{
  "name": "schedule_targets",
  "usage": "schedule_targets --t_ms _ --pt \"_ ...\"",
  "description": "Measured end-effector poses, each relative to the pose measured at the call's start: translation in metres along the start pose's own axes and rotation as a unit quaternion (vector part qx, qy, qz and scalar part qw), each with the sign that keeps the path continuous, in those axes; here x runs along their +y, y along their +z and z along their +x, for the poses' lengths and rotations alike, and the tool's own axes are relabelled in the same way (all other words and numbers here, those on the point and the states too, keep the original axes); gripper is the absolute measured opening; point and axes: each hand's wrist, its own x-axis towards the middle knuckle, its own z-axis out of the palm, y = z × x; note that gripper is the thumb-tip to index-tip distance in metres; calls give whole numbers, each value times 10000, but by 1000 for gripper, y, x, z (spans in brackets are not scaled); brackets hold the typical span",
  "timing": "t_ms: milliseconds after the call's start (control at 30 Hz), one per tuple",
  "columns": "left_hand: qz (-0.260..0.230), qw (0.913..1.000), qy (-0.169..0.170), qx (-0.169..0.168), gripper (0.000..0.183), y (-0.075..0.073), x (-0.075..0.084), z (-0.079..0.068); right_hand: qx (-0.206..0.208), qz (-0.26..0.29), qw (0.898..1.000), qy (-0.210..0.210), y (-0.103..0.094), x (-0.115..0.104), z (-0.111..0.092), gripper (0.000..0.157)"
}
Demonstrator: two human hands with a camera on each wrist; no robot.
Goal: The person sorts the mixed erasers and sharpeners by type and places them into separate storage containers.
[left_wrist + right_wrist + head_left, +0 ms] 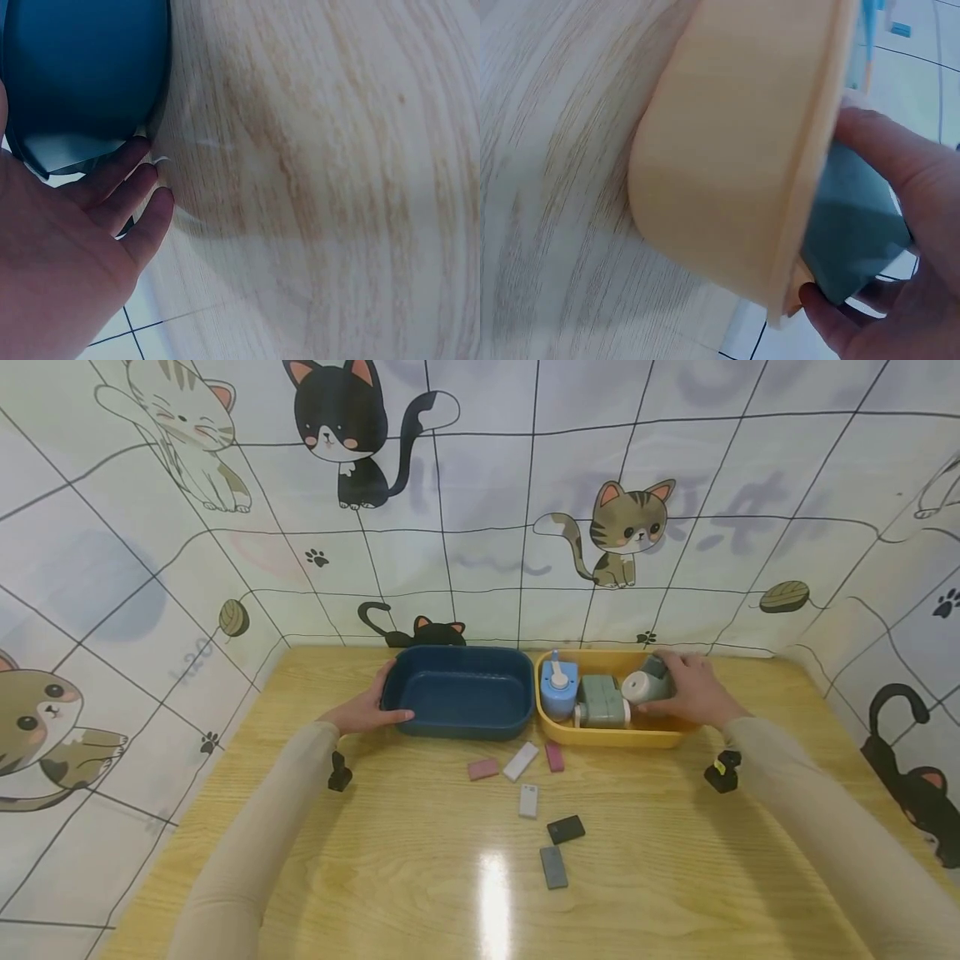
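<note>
At the left end of the dark blue basin (pixel 461 733), my left hand (pixel 367 708) touches the outer wall with extended fingers, the thumb along its front corner. In the left wrist view, the fingertips (pixel 154 196) lie by the basin's edge. My right hand (pixel 696 687) grips a grey-green bottle (pixel 655 681) with a white round end, tilted inside the yellow basin (pixel 615 737). The right wrist view has thumb and fingers around the bottle's green body (pixel 855 225); its far side is hidden. Next to it are a green bottle (pixel 602 700) and a blue pump bottle (pixel 558 693).
Small flat rectangular pieces lie on the wooden table (pixel 375 860): a pink one (pixel 483 768), a magenta one (pixel 554 757), two white ones (pixel 521 761), a black one (pixel 566 829) and a grey one (pixel 553 867). A cat-patterned wall cover (pixel 480 552) stands behind both basins.
</note>
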Motion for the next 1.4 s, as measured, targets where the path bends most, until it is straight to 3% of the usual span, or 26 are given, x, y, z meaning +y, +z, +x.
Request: schedule_targets --t_ms 167,600,1067,1400 --pt "25 10000 -35 12 110 0 -1 1 12 -15 9999 -142 0 3 -2 83" --pt "12 10000 82 51 109 1 -2 1 237 79 9996 -103 2 4 -10 85" --pt "7 10000 72 29 110 1 -4 2 -38 255 9991 -332 -15 4 -26 70" --pt "-55 10000 39 27 110 0 0 1 59 247 9997 51 -7 -4 -37 71"
